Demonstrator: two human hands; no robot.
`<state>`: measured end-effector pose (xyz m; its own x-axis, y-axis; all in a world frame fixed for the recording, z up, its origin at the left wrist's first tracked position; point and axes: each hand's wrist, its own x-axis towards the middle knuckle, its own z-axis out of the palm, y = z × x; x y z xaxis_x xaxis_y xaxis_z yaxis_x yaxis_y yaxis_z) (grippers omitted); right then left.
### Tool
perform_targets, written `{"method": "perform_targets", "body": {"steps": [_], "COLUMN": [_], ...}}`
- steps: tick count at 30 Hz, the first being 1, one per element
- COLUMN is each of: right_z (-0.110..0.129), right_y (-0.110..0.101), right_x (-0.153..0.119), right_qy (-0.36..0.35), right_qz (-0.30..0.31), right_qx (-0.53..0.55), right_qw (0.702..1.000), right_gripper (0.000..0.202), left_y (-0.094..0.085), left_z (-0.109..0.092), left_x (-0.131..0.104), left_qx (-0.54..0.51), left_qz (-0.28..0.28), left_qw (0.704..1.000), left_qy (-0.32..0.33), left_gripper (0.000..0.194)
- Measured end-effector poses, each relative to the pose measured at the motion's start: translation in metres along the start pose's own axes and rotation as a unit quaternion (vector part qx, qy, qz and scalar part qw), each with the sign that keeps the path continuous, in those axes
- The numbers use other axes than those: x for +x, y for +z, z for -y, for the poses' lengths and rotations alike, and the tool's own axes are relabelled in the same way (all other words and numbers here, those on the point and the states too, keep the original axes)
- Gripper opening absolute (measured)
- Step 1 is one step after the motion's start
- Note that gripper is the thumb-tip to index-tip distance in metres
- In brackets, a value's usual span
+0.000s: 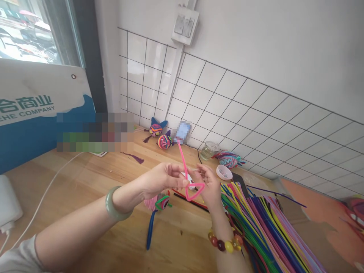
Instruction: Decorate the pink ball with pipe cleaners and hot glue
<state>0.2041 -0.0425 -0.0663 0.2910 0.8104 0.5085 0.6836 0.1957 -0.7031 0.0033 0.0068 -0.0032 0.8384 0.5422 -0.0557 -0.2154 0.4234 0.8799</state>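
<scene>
A bright pink pipe cleaner [183,159] has one end bent into a small triangular loop, while its straight length points up and away. My left hand [167,178] pinches it near the loop between thumb and fingers. Close beside, my right hand [210,184] has curled fingers and its thumb against the pipe cleaner; the exact contact is partly hidden. Below my hands on the wooden table lies a pink piece [150,203] with a green-edged eye shape [163,203] and a blue stem [149,231].
Many coloured pipe cleaners [270,227] lie in a bundle at right. Toward the wall stand two colourful animal-head ornaments [156,128], a phone [182,131], a glass jar [209,150] and a small pink bowl [224,173]. A white cable [51,182] crosses the left side.
</scene>
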Motion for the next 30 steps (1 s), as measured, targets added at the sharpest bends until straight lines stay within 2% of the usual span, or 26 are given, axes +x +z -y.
{"method": "perform_targets", "body": {"steps": [3, 5, 8, 11, 13, 19, 23, 27, 30], "right_z": [0.034, 0.053, 0.071, 0.077, 0.077, 0.074, 0.076, 0.084, 0.091], "right_y": [-0.019, -0.029, -0.039, -0.045, -0.048, -0.053, -0.055, -0.056, -0.058], "right_x": [-0.003, -0.007, -0.012, -0.014, -0.015, -0.017, -0.017, -0.019, -0.021], "right_qy": [-0.057, -0.144, -0.186, -0.192, -0.189, -0.192, -0.189, -0.165, -0.176], "right_qz": [0.002, 0.013, 0.083, 0.175, 0.209, 0.201, 0.216, 0.237, 0.240], "right_qx": [0.032, 0.032, 0.028, 0.042, 0.049, 0.022, 0.015, -0.022, -0.053], "right_qw": [0.998, 0.989, 0.979, 0.965, 0.958, 0.960, 0.958, 0.957, 0.953], "right_gripper": [0.019, 0.020, 0.029, 0.030, 0.028, 0.025, 0.024, 0.022, 0.022], "left_y": [0.008, 0.010, 0.010, 0.009, 0.009, 0.010, 0.011, 0.009, 0.005], "left_z": [0.002, 0.004, 0.006, 0.006, 0.005, 0.005, 0.003, 0.003, 0.002], "left_x": [-0.004, -0.004, -0.003, -0.002, -0.002, -0.002, -0.003, -0.003, -0.004], "left_qx": [-0.002, 0.001, 0.007, 0.013, 0.016, 0.007, 0.016, 0.018, 0.019], "left_qz": [0.045, 0.053, 0.057, 0.039, 0.025, -0.002, -0.002, 0.033, 0.073], "left_qw": [0.997, 0.995, 0.994, 0.995, 0.996, 0.998, 0.998, 0.997, 0.995], "left_qy": [-0.068, -0.088, -0.091, -0.086, -0.081, -0.058, -0.062, -0.062, -0.069], "left_gripper": [0.033, 0.030, 0.031, 0.038, 0.042, 0.046, 0.045, 0.040, 0.034]}}
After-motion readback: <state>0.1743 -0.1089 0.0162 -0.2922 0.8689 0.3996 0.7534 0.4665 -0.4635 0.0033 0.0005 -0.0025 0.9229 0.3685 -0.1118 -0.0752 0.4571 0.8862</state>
